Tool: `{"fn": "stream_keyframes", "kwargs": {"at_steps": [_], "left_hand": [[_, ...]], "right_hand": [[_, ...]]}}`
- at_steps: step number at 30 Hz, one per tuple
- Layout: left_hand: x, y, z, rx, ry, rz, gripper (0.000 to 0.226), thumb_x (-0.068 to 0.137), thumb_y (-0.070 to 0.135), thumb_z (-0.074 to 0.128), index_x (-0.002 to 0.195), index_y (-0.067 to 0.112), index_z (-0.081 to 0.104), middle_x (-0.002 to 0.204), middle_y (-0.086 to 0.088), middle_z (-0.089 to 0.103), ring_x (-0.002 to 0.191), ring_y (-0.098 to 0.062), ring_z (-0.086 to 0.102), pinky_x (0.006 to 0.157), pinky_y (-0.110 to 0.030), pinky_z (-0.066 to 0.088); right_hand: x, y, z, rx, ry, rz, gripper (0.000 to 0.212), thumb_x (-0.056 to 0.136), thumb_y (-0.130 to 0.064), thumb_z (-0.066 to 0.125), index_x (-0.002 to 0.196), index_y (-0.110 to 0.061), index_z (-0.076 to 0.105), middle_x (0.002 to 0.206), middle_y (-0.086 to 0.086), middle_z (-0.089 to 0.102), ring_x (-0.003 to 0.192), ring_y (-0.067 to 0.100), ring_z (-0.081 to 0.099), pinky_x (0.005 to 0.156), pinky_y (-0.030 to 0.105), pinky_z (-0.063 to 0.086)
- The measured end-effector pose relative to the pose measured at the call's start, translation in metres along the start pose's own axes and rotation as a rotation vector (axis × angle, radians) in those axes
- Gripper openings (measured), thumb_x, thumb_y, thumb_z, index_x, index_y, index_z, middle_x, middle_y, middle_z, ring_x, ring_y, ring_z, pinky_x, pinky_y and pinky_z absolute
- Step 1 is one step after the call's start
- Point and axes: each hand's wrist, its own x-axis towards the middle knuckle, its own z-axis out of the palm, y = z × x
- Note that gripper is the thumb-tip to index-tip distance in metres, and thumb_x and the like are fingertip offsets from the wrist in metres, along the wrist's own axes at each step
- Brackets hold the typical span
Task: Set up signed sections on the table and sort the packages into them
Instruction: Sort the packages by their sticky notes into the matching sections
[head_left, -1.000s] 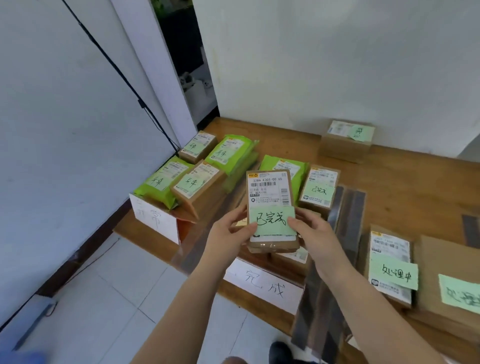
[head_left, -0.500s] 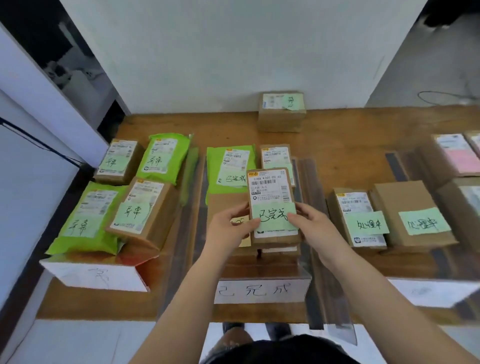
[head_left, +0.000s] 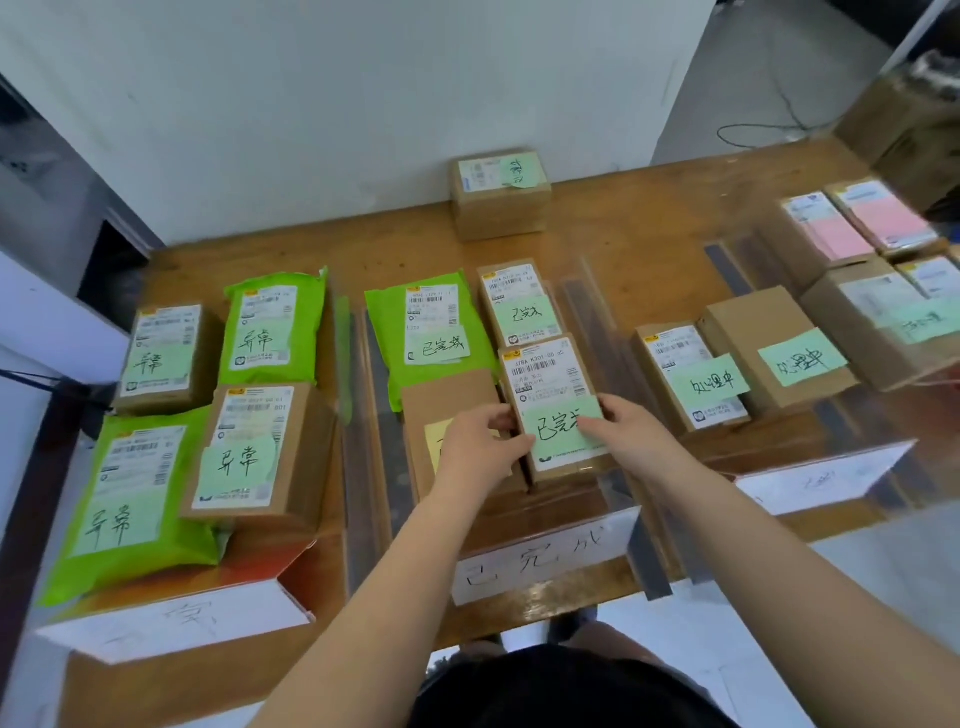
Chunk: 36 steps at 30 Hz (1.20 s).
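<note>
A small cardboard package with a white shipping label and a green handwritten note lies low in the middle section of the wooden table. My left hand grips its left edge and my right hand grips its right edge, thumb on the green note. It sits beside a plain box with a yellow note and in front of another tagged box and a green mailer bag. The middle section's white sign stands at the front edge.
The left section holds two boxes and two green bags behind a folded sign. Clear strips divide the sections. To the right stand tagged boxes, a sign and pink-noted packages. One box sits by the wall.
My view has swung from the table's left end to face the middle section. Both hands have lowered the package they hold down into that section.
</note>
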Motion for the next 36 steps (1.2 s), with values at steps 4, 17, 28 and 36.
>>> {"fn": "stream_keyframes", "kwargs": {"at_steps": [4,17,28,36], "left_hand": [[0.001,-0.001,0.001,0.055,0.01,-0.016,0.027,0.077,0.014,0.07,0.097,0.029,0.06,0.089,0.009,0.059,0.067,-0.011,0.058,0.059,-0.023,0.054],[0.066,0.062,-0.064,0.508,0.215,0.242,0.049,0.087,0.03,0.059,0.133,0.02,0.046,0.137,-0.001,0.047,0.127,-0.02,0.042,0.097,-0.036,0.038],[0.225,0.097,-0.087,0.479,0.255,0.036,0.064,0.086,0.036,0.058,0.142,0.017,0.032,0.147,-0.008,0.035,0.133,-0.026,0.034,0.107,-0.04,0.031],[0.339,0.074,-0.071,0.219,0.257,-0.111,0.076,0.084,0.042,0.061,0.145,0.016,0.024,0.15,-0.008,0.031,0.136,-0.027,0.032,0.107,-0.04,0.03]], "right_hand": [[0.006,0.001,0.005,-0.055,0.002,0.011,0.034,0.093,-0.02,0.051,0.127,-0.013,0.05,0.123,0.006,0.062,0.105,0.021,0.061,0.088,0.039,0.051],[0.043,-0.083,-0.024,-0.291,0.203,-0.408,0.049,0.09,-0.026,0.057,0.136,-0.017,0.042,0.139,0.0,0.047,0.112,0.008,0.051,0.085,0.014,0.038],[0.215,-0.151,-0.075,-0.325,0.174,-0.397,0.057,0.089,-0.031,0.056,0.141,-0.019,0.036,0.145,0.001,0.041,0.131,0.02,0.04,0.099,0.03,0.033],[0.34,-0.155,-0.073,-0.07,0.114,-0.277,0.052,0.087,-0.027,0.061,0.134,-0.014,0.041,0.135,0.004,0.052,0.117,0.02,0.05,0.081,0.021,0.034]]}}
